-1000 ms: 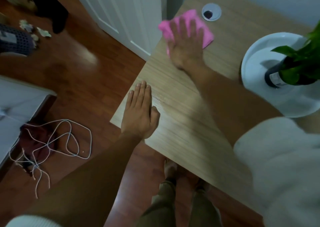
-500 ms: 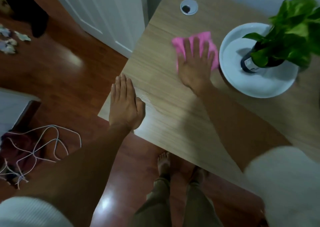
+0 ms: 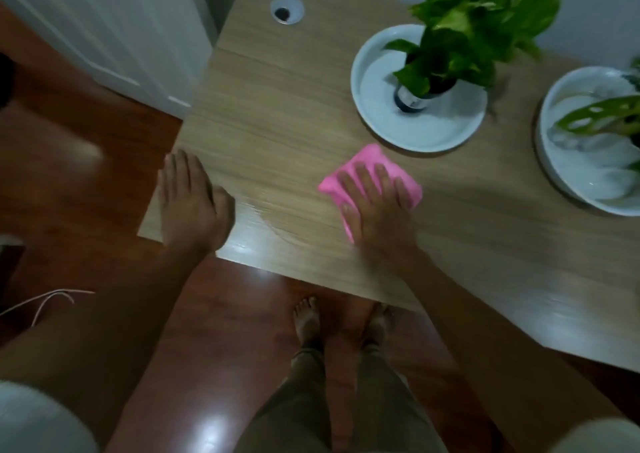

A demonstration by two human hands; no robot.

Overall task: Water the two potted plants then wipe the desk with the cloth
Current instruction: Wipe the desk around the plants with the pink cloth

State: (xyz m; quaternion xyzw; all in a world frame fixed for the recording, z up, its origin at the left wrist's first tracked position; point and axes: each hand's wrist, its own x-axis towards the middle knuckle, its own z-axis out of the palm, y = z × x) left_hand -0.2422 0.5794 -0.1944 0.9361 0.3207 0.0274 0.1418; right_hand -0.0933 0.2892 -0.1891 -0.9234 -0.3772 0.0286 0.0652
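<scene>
Cloth (image 3: 372, 172) slid nearer desk (image 3: 277, 134) front | right hand (image 3: 377, 210) fingers spread atop | left hand (image 3: 192, 203) flat, unmoved

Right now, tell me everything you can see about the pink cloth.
The pink cloth is soft, bright pink fabric, bunched and flattened on the light wood-grain desk. The right hand presses on it with fingers spread, hiding its middle; edges show around the fingers. It lies near the desk's front edge, close to but apart from the nearer white dish.
</scene>
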